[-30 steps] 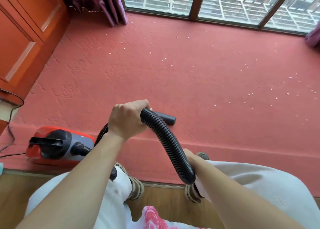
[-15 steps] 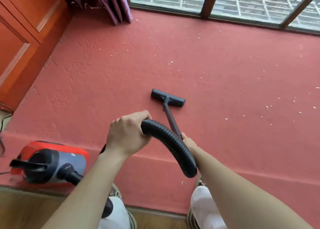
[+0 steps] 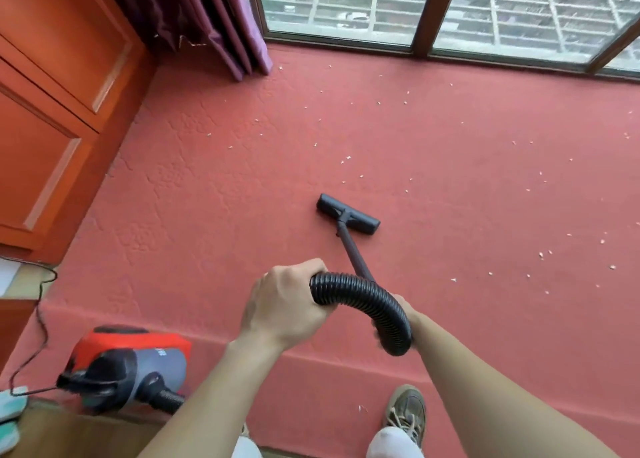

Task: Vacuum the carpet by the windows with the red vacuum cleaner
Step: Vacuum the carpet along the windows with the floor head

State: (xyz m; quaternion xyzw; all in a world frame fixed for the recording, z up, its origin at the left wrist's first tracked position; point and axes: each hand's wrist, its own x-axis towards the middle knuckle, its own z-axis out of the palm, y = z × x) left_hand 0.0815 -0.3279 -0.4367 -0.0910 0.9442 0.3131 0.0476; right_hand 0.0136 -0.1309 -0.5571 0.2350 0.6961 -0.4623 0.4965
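The red and grey vacuum cleaner (image 3: 135, 360) sits at the lower left on the carpet's edge. Its black ribbed hose (image 3: 367, 302) arches between my hands. My left hand (image 3: 287, 305) grips the hose near its top bend. My right hand (image 3: 403, 307) is mostly hidden behind the hose, where the thin black wand (image 3: 353, 253) begins. The wand runs forward to the black floor nozzle (image 3: 348, 214), which lies flat on the red carpet (image 3: 207, 198). Small white crumbs (image 3: 540, 253) dot the carpet, mostly to the right and toward the windows (image 3: 450, 4).
An orange wooden cabinet (image 3: 52, 111) stands along the left. Purple curtains (image 3: 214, 18) hang in the far left corner. A black power cord (image 3: 40, 319) trails from the vacuum cleaner at the left. My shoe (image 3: 407, 412) stands on the carpet's raised front edge.
The wand and nozzle have slid forward across the carpet toward the windows. My view has lifted and shifted, and I have stepped up so a shoe now stands on the carpet.
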